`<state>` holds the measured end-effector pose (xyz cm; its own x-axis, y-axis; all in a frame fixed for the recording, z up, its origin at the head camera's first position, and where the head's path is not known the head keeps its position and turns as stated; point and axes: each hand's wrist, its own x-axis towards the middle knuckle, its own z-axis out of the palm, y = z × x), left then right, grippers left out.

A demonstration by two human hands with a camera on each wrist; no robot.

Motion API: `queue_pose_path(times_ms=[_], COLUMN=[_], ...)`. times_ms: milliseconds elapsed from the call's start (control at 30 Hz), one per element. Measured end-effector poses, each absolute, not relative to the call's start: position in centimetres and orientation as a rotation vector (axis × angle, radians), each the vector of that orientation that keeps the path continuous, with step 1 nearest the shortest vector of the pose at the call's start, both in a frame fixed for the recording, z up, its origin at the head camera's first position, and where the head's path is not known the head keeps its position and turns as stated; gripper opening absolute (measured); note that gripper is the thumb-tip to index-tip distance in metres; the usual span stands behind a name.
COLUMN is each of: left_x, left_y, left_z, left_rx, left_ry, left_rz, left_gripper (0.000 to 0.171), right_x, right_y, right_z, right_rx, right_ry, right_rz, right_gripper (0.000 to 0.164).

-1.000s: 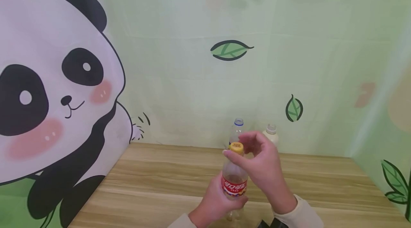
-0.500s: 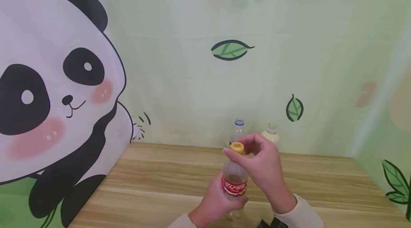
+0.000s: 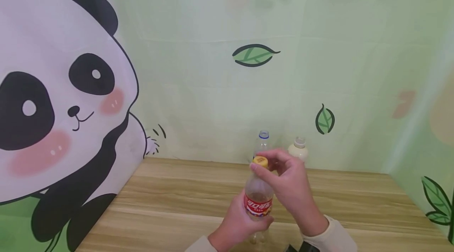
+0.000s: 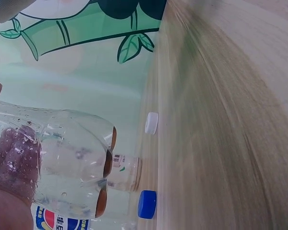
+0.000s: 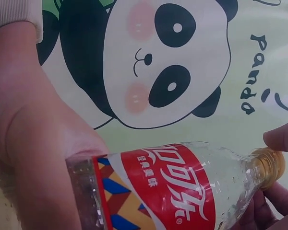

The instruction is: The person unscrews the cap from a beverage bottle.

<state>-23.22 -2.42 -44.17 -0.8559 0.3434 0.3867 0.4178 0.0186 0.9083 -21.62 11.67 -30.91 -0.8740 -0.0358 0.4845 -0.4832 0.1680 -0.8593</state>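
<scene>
A clear plastic cola bottle (image 3: 258, 189) with a red label stands nearly upright in front of me in the head view. My left hand (image 3: 241, 218) grips its lower body, fingers wrapped round it. On its neck sits a yellow cap (image 3: 261, 161), which the thumb and fingers of my right hand (image 3: 289, 181) pinch from the sides. The right wrist view shows the same cap (image 5: 274, 167) between thumb and fingers, with the label facing the camera. In the left wrist view, the bottle's base (image 4: 105, 165) hangs above the table.
Behind the hands stand a clear bottle (image 3: 263, 141) with a blue neck ring and a cream-coloured bottle (image 3: 298, 151), both uncapped. A blue cap (image 4: 147, 204) and a white cap (image 4: 152, 123) lie on the wooden table (image 3: 170, 193). A panda-printed backdrop (image 3: 198, 106) surrounds it.
My right thumb and fingers have closed in on the yellow cap; before, the fingers stood looser around it. The left hand and the bottle have barely moved.
</scene>
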Motion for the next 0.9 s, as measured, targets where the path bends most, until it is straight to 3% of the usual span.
queue_pose_path(times_ms=[467, 900], left_x=[-23.32, -23.31], left_y=[-2.42, -2.5], left_z=[-44.21, -44.21], left_rx=[-0.815, -0.849], left_ry=[-2.197, -2.21], left_rz=[-1.992, -2.023], left_gripper=[0.059, 0.056], right_x=[-21.57, -21.22], right_y=[11.88, 11.09], right_z=[-31.07, -30.42], right_rx=[0.698, 0.319], right_ry=[-2.102, -2.165], right_rz=[1.774, 1.598], right_gripper=[0.029, 0.039])
